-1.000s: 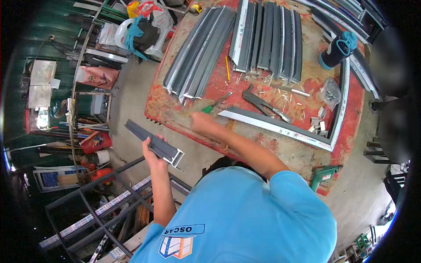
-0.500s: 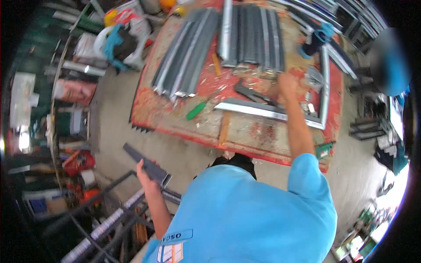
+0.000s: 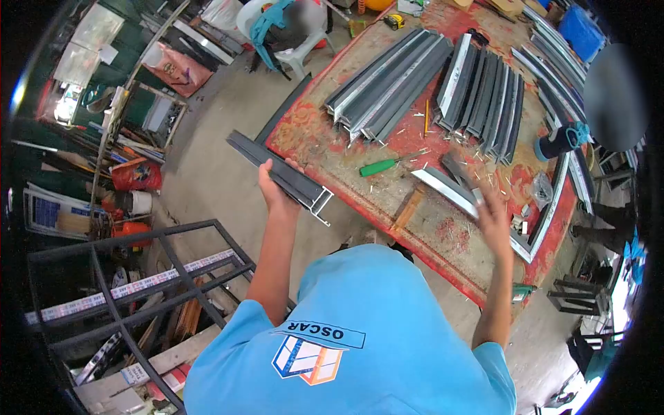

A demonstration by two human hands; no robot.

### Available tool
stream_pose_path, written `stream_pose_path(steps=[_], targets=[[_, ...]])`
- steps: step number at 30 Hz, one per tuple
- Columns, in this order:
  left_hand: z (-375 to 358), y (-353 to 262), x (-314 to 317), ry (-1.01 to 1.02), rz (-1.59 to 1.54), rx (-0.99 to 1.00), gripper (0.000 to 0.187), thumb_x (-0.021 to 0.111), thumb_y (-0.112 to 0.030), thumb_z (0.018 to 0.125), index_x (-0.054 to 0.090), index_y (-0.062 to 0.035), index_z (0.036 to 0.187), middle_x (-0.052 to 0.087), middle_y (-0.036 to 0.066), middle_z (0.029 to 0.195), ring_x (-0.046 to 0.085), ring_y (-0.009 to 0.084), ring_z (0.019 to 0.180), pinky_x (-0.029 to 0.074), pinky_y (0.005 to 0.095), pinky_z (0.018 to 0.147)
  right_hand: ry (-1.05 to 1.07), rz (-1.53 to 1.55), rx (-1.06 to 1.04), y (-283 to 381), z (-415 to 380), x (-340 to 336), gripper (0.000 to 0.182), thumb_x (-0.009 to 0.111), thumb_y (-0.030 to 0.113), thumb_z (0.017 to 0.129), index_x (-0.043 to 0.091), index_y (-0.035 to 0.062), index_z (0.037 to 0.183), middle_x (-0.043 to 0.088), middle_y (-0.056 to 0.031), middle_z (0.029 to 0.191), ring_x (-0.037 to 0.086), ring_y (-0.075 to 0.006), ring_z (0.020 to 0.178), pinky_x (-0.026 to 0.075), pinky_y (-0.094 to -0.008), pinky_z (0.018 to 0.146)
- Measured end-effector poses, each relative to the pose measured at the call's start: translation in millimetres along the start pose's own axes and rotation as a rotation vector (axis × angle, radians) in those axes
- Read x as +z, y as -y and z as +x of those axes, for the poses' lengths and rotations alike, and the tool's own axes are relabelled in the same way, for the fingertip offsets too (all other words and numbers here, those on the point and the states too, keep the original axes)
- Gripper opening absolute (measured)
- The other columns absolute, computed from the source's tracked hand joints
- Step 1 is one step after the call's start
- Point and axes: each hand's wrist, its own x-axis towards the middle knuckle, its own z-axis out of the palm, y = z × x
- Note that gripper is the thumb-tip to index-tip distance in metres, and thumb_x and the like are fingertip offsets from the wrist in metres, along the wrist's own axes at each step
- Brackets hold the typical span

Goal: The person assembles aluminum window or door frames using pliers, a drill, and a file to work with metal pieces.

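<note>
My left hand (image 3: 280, 190) is closed around a dark metal profile (image 3: 259, 159), held off the table's left edge with its hollow cut end facing right. My right hand (image 3: 492, 216) is over the table, slightly blurred, its fingers stretched out beside the silver and dark L-shaped frame piece (image 3: 449, 196). A dark tool (image 3: 456, 169) lies just behind that frame piece, close to my right fingertips. To its left rests a green-handled screwdriver (image 3: 379, 167). Two groups of dark profiles, a left one (image 3: 391, 86) and a right one (image 3: 481, 104), lie farther back.
The worn red table (image 3: 436, 259) carries a dark bottle (image 3: 559, 142), a yellow tape measure (image 3: 394, 21) and scattered scraps. A dark metal grid frame (image 3: 104, 277) stands at lower left. A white chair (image 3: 294, 45) is beyond the table's left corner. Part of a person (image 3: 609, 225) shows at right.
The view has shifted and turned. My left hand has raised the dark profile toward the table's left edge. My right hand has moved nearer me, beside the L-shaped frame piece.
</note>
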Motion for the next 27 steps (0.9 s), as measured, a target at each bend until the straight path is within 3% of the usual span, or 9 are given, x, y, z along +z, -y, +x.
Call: stream_pose_path(steps=[1,3,5,15,17,23,27], targets=[[-0.7,0.0,8.3,0.009,0.003,-0.012,0.042,0.052,-0.042,0.084,0.057,-0.0018,0.094,0.062,0.012,0.081,0.061,0.028,0.075,0.053,0.041,0.07,0.211,0.382,0.455,78.4,-1.0,3.4,0.053,0.062,0.012,0.093,0.047,0.0071,0.144,0.065,-0.0034,0.101,0.06,-0.0128,0.09,0.049,-0.0284,0.077],[-3.7,0.1,25.4,0.008,0.024,0.111,0.043,0.051,-0.045,0.084,0.056,-0.0023,0.092,0.062,0.012,0.079,0.06,0.0279,0.073,0.052,0.0417,0.067,0.308,0.334,0.305,131.2,-12.0,39.4,0.049,0.067,0.013,0.091,0.055,0.005,0.137,0.066,-0.0071,0.105,0.06,-0.0147,0.093,0.048,-0.029,0.082],[-4.2,-1.9,32.8,0.032,0.031,0.113,0.041,0.052,-0.042,0.085,0.054,-0.0026,0.095,0.061,0.012,0.081,0.06,0.0282,0.075,0.052,0.041,0.068,0.346,0.392,0.172,175.6,-9.2,57.6,0.043,0.069,0.014,0.09,0.061,0.0033,0.131,0.067,-0.0093,0.104,0.06,-0.0156,0.092,0.048,-0.0295,0.08],[4.1,-12.5,29.2,0.134,-0.072,0.135,0.039,0.051,-0.04,0.085,0.053,-0.002,0.094,0.061,0.012,0.082,0.061,0.0256,0.076,0.052,0.0385,0.071,0.308,0.416,0.182,217.4,-23.2,94.0,0.035,0.062,0.013,0.094,0.062,-0.0007,0.126,0.07,-0.018,0.102,0.067,-0.022,0.092,0.051,-0.0323,0.084],[4.7,-14.3,28.9,0.122,-0.093,0.164,0.041,0.051,-0.04,0.085,0.054,-0.0007,0.096,0.061,0.012,0.083,0.06,0.0265,0.077,0.051,0.0381,0.07,0.409,0.419,0.351,225.8,-20.3,90.7,0.035,0.059,0.018,0.096,0.062,-0.0017,0.125,0.07,-0.0192,0.093,0.067,-0.0203,0.081,0.052,-0.0323,0.077],[0.5,-21.9,25.5,0.177,-0.089,0.17,0.043,0.052,-0.04,0.083,0.055,0.0002,0.098,0.061,0.012,0.084,0.059,0.0267,0.077,0.05,0.0366,0.068,0.42,0.418,0.262,237.3,-26.4,97.3,0.037,0.059,0.02,0.096,0.062,-0.0043,0.123,0.066,-0.0172,0.078,0.059,-0.018,0.067,0.049,-0.0342,0.065],[-10.2,-15.0,24.3,0.247,0.016,0.124,0.042,0.052,-0.038,0.081,0.056,-0.0009,0.099,0.061,0.012,0.084,0.06,0.0265,0.076,0.051,0.0365,0.068,0.344,0.383,0.251,245.7,-27.2,113.6,0.037,0.059,0.019,0.095,0.061,-0.0058,0.123,0.064,-0.0171,0.074,0.058,-0.0175,0.065,0.048,-0.0339,0.063]])
